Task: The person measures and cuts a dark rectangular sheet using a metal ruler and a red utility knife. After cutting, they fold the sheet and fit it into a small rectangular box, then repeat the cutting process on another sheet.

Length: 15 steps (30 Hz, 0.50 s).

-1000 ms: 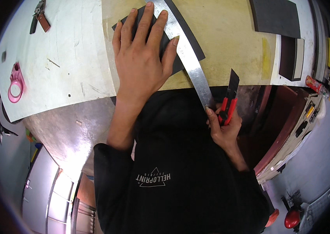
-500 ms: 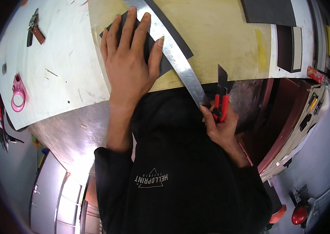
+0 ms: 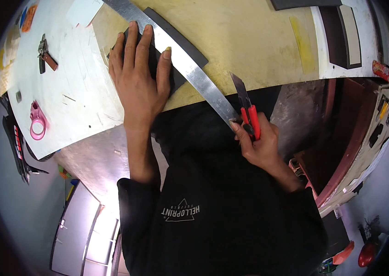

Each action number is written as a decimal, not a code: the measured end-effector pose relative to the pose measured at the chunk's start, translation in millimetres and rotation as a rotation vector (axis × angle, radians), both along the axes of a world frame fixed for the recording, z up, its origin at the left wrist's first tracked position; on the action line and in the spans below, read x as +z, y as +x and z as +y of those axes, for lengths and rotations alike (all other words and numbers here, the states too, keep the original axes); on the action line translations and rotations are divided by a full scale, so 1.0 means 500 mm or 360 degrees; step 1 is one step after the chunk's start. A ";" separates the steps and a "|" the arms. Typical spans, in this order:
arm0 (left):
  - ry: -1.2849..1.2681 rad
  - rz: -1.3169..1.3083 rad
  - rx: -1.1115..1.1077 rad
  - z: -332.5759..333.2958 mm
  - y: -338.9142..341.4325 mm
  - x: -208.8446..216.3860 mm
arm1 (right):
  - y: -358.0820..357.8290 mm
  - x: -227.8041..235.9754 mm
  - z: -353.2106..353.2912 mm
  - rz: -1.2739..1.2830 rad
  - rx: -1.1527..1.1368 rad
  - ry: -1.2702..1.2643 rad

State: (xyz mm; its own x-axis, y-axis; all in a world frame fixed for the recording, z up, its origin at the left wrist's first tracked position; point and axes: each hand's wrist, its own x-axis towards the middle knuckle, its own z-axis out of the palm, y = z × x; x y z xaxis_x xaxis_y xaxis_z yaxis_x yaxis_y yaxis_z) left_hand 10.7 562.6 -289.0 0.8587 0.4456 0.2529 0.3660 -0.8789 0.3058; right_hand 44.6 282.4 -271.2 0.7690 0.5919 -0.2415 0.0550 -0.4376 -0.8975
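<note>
Now, from the left: pink tape dispenser (image 3: 37, 122) on the white table (image 3: 79, 106), then the left hand (image 3: 140, 80), fingers spread flat, pinning a black sheet (image 3: 176, 69) and long steel ruler (image 3: 190, 73) on the yellow cutting mat (image 3: 259, 41). Right hand (image 3: 259, 145), fingers clenched round a red utility knife (image 3: 248, 115), blade against the ruler's near end.

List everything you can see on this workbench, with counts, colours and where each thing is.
Metal ruler: one, silver, diagonal across the yellowish board.
Dark sheet: one, black, under the ruler.
Utility knife: one, red and black, blade out, at the ruler's near end.
Yellowish board: one, on the bench top.
Tape dispenser: one, pink, bench's left edge.
Left hand: flat on the sheet beside the ruler.
Right hand: gripping the knife.
</note>
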 end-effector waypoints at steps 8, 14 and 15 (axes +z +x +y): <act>-0.0016 -0.0006 0.0009 -0.002 0.000 0.000 | 0.004 -0.002 -0.003 -0.0003 0.0006 -0.0016; -0.0014 -0.0007 0.0026 -0.002 -0.001 -0.001 | 0.006 0.010 0.003 0.0046 -0.0013 -0.0107; -0.0003 -0.0014 0.0023 -0.001 -0.001 -0.003 | 0.007 0.012 0.003 0.0057 -0.0013 -0.0134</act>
